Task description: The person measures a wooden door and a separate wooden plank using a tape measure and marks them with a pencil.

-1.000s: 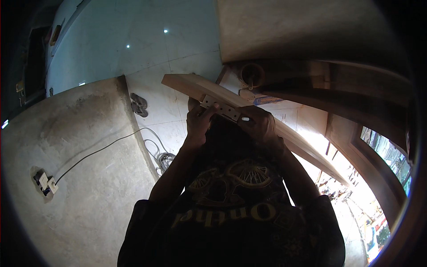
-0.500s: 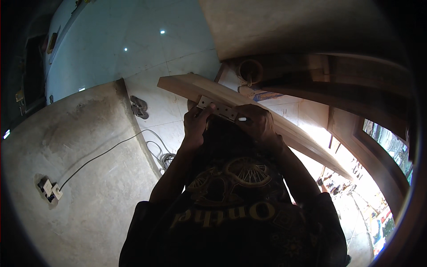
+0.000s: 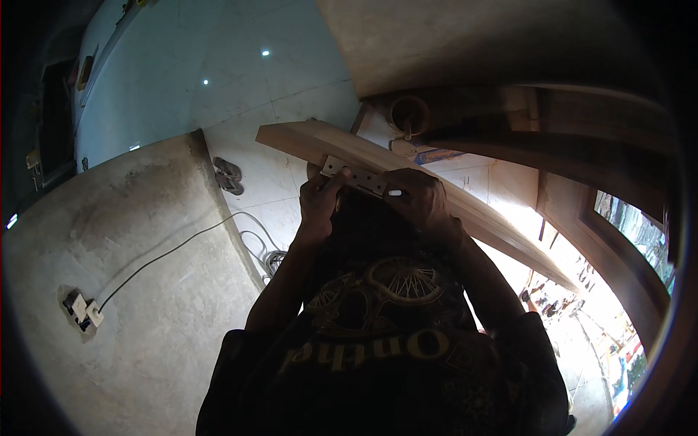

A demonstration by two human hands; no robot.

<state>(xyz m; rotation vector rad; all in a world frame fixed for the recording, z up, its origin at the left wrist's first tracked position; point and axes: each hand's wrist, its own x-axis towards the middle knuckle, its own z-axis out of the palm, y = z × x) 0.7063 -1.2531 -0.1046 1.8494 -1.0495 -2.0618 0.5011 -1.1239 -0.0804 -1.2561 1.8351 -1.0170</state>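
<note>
A flat metal hinge (image 3: 366, 182) with several screw holes lies against the near edge of a long, thick wooden board (image 3: 352, 147). My left hand (image 3: 320, 207) pinches the hinge at its left part, the thumb on top of the plate. Closed at the hinge's right end is my right hand (image 3: 424, 200); a small white-ended piece (image 3: 395, 193) sticks out between its fingers, and its kind is hidden. The board slants from upper left to lower right in front of my body.
To the left, a cable (image 3: 167, 247) runs from a wall socket with plugs (image 3: 86, 312) to a coil (image 3: 274, 261) on the tiled floor. Sandals (image 3: 228, 176) lie by the wall. Beyond the board are a round container (image 3: 409, 116) and a dark wooden frame (image 3: 618, 247).
Almost nothing differs. Both hands stay at the hinge, and the board's far left end has shifted very slightly left in the picture.
</note>
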